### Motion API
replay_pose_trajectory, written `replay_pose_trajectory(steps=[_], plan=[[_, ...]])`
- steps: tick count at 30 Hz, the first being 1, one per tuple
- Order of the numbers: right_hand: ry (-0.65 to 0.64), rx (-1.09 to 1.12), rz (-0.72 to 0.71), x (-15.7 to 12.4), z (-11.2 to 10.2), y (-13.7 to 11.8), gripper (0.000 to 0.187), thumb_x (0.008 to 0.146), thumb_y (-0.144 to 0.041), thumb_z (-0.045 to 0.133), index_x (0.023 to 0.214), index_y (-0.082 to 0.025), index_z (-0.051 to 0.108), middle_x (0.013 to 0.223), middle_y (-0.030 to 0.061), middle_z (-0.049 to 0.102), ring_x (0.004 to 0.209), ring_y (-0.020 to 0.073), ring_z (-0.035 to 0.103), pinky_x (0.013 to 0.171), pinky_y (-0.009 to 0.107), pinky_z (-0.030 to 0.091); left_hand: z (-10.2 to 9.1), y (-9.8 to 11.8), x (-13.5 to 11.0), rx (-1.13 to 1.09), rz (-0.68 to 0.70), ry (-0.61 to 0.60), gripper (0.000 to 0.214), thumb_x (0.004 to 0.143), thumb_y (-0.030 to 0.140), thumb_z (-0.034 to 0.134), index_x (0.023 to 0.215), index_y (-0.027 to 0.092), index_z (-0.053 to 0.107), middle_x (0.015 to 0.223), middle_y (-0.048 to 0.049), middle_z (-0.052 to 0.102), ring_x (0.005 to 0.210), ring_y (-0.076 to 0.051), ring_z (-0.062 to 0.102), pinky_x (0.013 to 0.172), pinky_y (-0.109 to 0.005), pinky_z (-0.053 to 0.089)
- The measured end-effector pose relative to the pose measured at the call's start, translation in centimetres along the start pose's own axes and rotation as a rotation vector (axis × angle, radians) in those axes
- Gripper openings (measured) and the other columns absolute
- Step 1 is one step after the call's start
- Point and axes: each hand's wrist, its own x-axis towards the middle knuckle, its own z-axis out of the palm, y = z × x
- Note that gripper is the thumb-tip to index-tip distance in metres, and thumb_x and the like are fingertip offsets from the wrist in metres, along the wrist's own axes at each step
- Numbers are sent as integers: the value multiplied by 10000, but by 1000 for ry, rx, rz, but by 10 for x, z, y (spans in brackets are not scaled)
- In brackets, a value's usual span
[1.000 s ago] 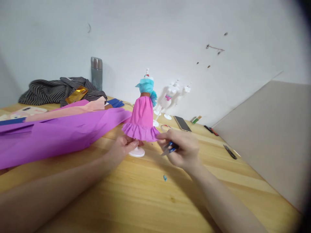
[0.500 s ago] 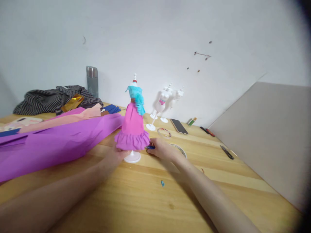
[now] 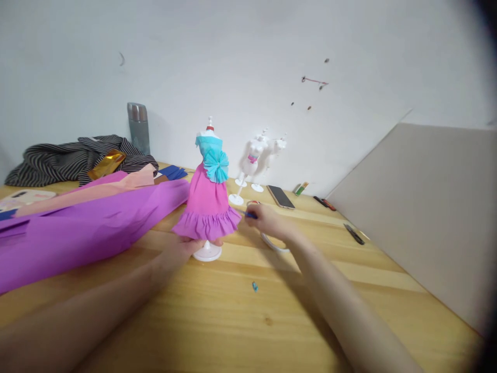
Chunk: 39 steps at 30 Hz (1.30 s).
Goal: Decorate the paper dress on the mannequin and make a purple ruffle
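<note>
A small dress-form mannequin (image 3: 208,135) stands upright on a round white base (image 3: 207,253). Its dress has a turquoise top with a pleated rosette (image 3: 216,166), a pink skirt (image 3: 207,194) and a purple ruffled hem (image 3: 207,224). Under that hem, my left hand (image 3: 184,247) is closed around the stand's post, its fingertips showing on the far side. At the skirt's right side, my right hand (image 3: 267,219) pinches a slim blue tool (image 3: 250,214); its tip is too blurred to identify. A white ring (image 3: 274,245) lies partly hidden below my right wrist.
Purple crepe paper (image 3: 93,223) spreads over the left of the table. Striped cloth (image 3: 50,160) and a grey bottle (image 3: 139,129) sit behind it. White mannequins (image 3: 254,153), a phone (image 3: 280,197) and a cutter (image 3: 353,234) are farther back and right. A turquoise scrap (image 3: 254,286) lies in front.
The dressed mannequin has turned, so the turquoise rosette now faces me. My right hand has moved up and slightly away from the skirt, still holding the blue tool. The view has shifted a little.
</note>
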Motion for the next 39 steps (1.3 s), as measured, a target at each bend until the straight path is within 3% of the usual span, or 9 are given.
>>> replay_pose_trajectory(steps=[4, 7, 12, 18, 23, 25, 28, 33, 39], plan=[[150, 68, 110, -1, -34, 30, 70, 727, -207, 539, 688, -172, 586, 672, 17, 622, 613, 131, 503, 578, 247, 357, 2, 6, -1, -7, -4, 37, 306, 719, 494, 628, 760, 208, 728, 924, -60, 759, 967, -314, 641, 891, -389, 473], [222, 116, 170, -1, -42, 51, 91, 705, -263, 567, 710, -172, 574, 635, 1, 590, 569, 121, 481, 547, 245, 358, 3, 10, -1, 9, -14, 39, 318, 718, 514, 626, 741, 212, 722, 889, -57, 759, 944, -315, 638, 878, -391, 467], [289, 124, 194, 12, -27, 73, 133, 675, -260, 597, 748, -151, 624, 702, 21, 645, 633, 135, 538, 589, 251, 388, 4, 13, -3, 22, -20, 27, 311, 746, 486, 613, 781, 195, 718, 894, -63, 756, 904, -280, 633, 839, -363, 454], [353, 23, 289, 32, 0, 91, 230, 805, -306, 593, 780, -100, 694, 718, 55, 663, 716, 174, 594, 642, 281, 422, 4, 1, 0, -4, -3, 26, 306, 735, 467, 626, 760, 170, 697, 881, -82, 752, 898, -261, 630, 814, -336, 441], [336, 6, 349, 38, 8, 98, 281, 914, -375, 573, 1052, -135, 623, 1048, 52, 646, 889, 177, 632, 776, 356, 540, 6, 3, -3, 10, 22, 61, 274, 769, 430, 610, 763, 171, 699, 889, -60, 742, 895, -242, 621, 820, -320, 430], [351, 22, 355, 40, 9, 99, 275, 913, -368, 575, 1055, -137, 623, 1058, 53, 643, 904, 180, 631, 787, 364, 538, 7, 3, -3, -2, 36, 56, 261, 775, 421, 608, 752, 175, 694, 874, -51, 738, 875, -233, 622, 802, -313, 435], [397, 73, 349, 41, 9, 100, 189, 855, -294, 619, 875, -114, 671, 863, 59, 676, 836, 187, 620, 752, 327, 492, 5, 0, -2, -4, 35, 42, 267, 783, 428, 606, 754, 176, 691, 872, -57, 739, 851, -229, 624, 762, -308, 441], [435, 295, 283, 37, 6, 92, 143, 681, -253, 645, 689, -114, 676, 638, 58, 664, 617, 146, 544, 575, 262, 380, 3, -3, 1, -15, 27, 5, 287, 797, 457, 600, 798, 182, 680, 899, -72, 741, 894, -248, 637, 807, -339, 452], [470, 657, 50, 13, -21, 30, 339, 709, -463, 603, 802, -139, 636, 687, 39, 650, 409, 42, 292, 418, 238, 257, 4, 3, -1, -50, -19, 2, 331, 761, 511, 624, 776, 183, 662, 893, -85, 731, 873, -258, 634, 796, -351, 451]])
